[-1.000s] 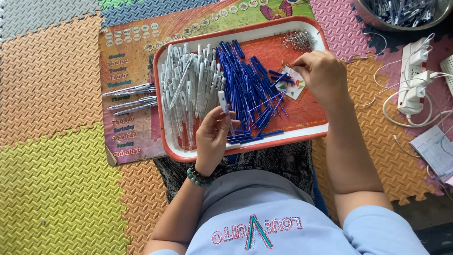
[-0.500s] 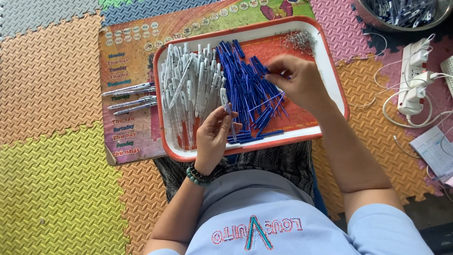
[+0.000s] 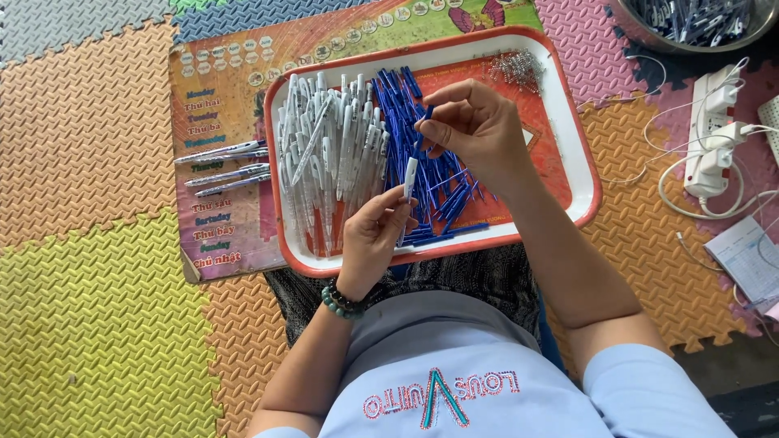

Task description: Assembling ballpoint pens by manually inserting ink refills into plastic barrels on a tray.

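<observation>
A red-rimmed tray (image 3: 581,154) lies on my lap. On its left side is a heap of white pen barrels (image 3: 324,150); a pile of blue pen parts (image 3: 422,162) fills the middle, and small metal springs (image 3: 518,68) sit at its far right corner. My left hand (image 3: 372,239) holds one white pen barrel (image 3: 410,177) upright over the tray's near edge. My right hand (image 3: 479,130) hovers above the blue pile, pinching a blue pen part (image 3: 425,115) between its fingertips, just above the barrel's tip.
Three finished pens (image 3: 221,169) lie on a colourful printed mat (image 3: 219,81) left of the tray. Foam floor tiles (image 3: 89,243) surround it. A metal bowl of pens (image 3: 690,20) stands at the far right, with a power strip and cables (image 3: 714,130) and papers (image 3: 751,259).
My right hand moved left from the tray's right side to the blue pile and lifted a blue part toward the barrel. My left hand stayed holding the white barrel.
</observation>
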